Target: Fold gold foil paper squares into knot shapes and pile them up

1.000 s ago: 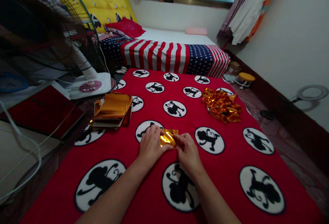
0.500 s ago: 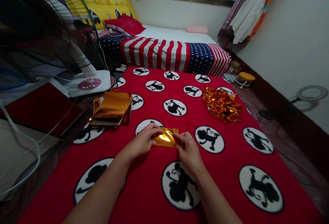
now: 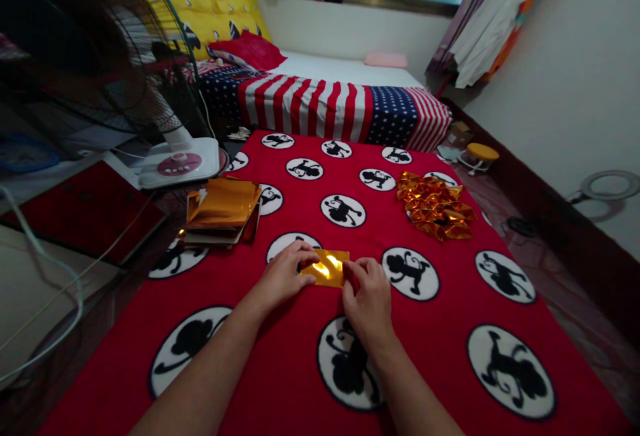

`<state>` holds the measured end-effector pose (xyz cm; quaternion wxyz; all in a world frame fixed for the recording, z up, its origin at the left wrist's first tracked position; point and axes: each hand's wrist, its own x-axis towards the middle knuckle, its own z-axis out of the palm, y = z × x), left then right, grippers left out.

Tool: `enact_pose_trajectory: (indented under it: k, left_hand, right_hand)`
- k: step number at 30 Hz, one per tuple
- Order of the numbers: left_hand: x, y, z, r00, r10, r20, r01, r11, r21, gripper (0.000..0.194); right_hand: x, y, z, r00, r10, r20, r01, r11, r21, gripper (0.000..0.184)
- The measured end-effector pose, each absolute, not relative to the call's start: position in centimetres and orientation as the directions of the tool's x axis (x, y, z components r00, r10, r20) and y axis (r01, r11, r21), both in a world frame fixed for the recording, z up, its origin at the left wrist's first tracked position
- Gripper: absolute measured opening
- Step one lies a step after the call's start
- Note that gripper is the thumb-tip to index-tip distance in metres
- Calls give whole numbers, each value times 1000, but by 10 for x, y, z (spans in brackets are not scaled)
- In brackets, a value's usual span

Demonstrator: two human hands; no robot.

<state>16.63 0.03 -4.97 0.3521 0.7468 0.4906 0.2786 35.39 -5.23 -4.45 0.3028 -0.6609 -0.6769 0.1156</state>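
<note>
A small rectangle of shiny gold foil paper (image 3: 330, 268), seemingly folded, lies on the red cloth between my hands. My left hand (image 3: 289, 269) grips its left end, thumb near the lower edge and fingers curled over the top. At the right end, my right hand (image 3: 369, 293) has its thumb and forefinger closed on the paper's edge. To the left sits an uneven stack of gold foil sheets (image 3: 223, 206). Several folded gold foil pieces (image 3: 435, 206) are heaped at the right.
The red cloth (image 3: 280, 383) with monkey circles covers the surface in front of me. An electric fan (image 3: 180, 159) stands at the left, with a white cable (image 3: 75, 289) hanging nearby. Beyond is a bed with a flag-patterned cover (image 3: 310, 106). A yellow-topped stool (image 3: 481, 152) stands at the right.
My right thumb and fingers have shifted slightly along the paper's right edge, and my left thumb reaches further onto its lower edge. The view has shifted slightly.
</note>
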Motion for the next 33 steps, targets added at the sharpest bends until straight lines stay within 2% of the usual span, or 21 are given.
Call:
enact_pose_trajectory:
  k: [3, 6, 9, 13, 18, 24, 28, 33]
  left_hand:
    - [166, 2, -54, 383, 920, 89, 555, -306, 773, 32]
    - [165, 4, -56, 392, 913, 112, 560, -334, 759, 26]
    - [165, 3, -56, 325, 943, 78, 544, -253, 800, 21]
    - [166, 1, -51, 334, 940, 76, 539, -256, 802, 24]
    - [166, 1, -47, 405, 907, 116, 549, -343, 762, 16]
    - [165, 2, -53, 391, 916, 89, 578, -320, 751, 35]
    - [164, 2, -53, 382, 920, 89, 582, -314, 750, 37]
    - [172, -2, -40, 340, 933, 117, 660, -326, 677, 21]
  right_hand:
    - [328, -65, -38, -24, 923, 384, 817, 240, -524, 43]
    - [296, -74, -36, -216, 914, 344, 736, 384, -558, 78]
    - [274, -76, -41, -263, 928, 264, 697, 372, -613, 100]
    - [277, -72, -53, -296, 927, 230, 694, 374, -616, 113]
    - [307, -72, -60, -412, 890, 194, 746, 452, -489, 110]
    - [344, -69, -60, -391, 908, 149, 840, 418, -345, 96]
    - [353, -68, -57, -334, 936, 113, 889, 353, -293, 96]
    - [351, -69, -55, -308, 948, 86, 917, 319, -240, 93]
